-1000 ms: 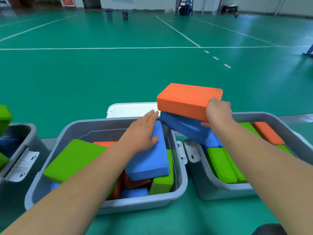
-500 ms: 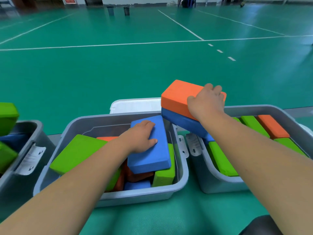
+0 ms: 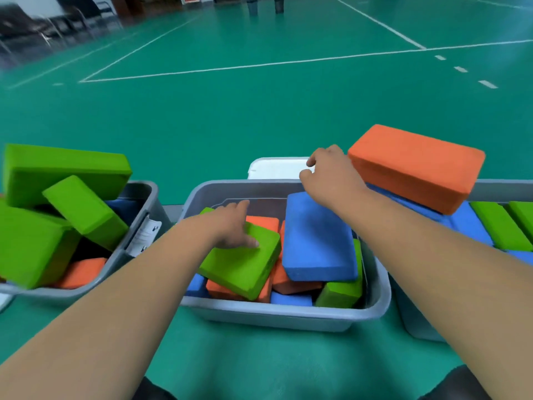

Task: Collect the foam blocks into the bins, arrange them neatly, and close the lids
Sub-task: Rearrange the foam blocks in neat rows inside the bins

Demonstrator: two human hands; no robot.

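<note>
left hand (image 3: 234, 226) rests on the green block (image 3: 245, 267) — fingers straight. right hand (image 3: 328, 173) hovers beside the orange block (image 3: 418, 166), loosely curled, empty.

Left bin (image 3: 150, 194), middle bin (image 3: 277, 316), right bin (image 3: 415, 321) abreast; blocks (image 3: 317, 241) in each; lid (image 3: 274, 168) behind middle.

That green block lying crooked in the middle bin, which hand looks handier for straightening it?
Probably the left hand: its fingers rest on the green block. The right hand hovers at the far rim of the middle bin, holding nothing.
</note>
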